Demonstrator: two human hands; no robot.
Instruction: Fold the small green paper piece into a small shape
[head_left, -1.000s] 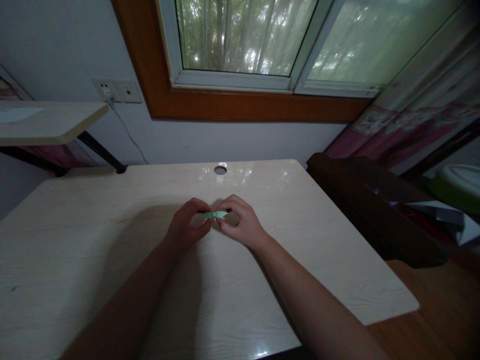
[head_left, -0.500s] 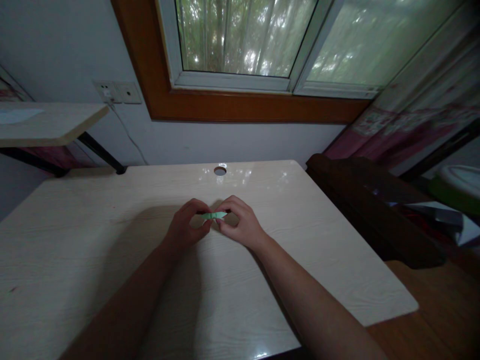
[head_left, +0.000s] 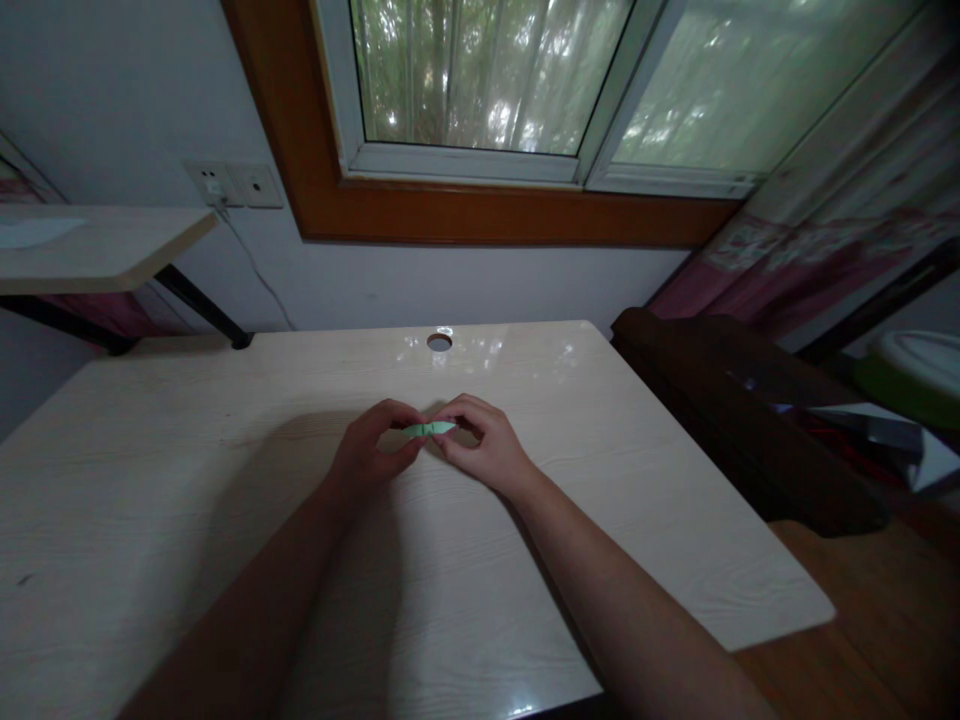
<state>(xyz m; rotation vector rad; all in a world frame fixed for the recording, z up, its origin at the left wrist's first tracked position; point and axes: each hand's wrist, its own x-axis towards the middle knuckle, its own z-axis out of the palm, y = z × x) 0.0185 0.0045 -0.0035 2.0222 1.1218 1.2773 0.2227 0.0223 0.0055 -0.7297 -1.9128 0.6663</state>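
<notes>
Between my two hands is a small piece of light green folded paper (head_left: 430, 429), narrow and pointed toward its ends, with dark creases near its middle. My left hand (head_left: 373, 443) pinches it from the left with thumb and fingertips. From the right, my right hand (head_left: 484, 440) grips it the same way, its thumb below and fingers above. The fingertips of both hands nearly meet at the paper's centre. Both hands are over the pale wood-grain desk (head_left: 645, 520); I cannot tell whether the paper touches it.
A round cable hole (head_left: 439, 342) lies near the desk's back edge. At the left a raised shelf (head_left: 112, 250) stands on black legs. A wall socket (head_left: 232, 185) with a plugged-in cord is behind. Dark wooden furniture (head_left: 712, 400) stands beyond the right edge.
Both hands keep their pinch on the folded paper. The right hand's fingers have drawn slightly closer together, and the paper looks a little flatter.
</notes>
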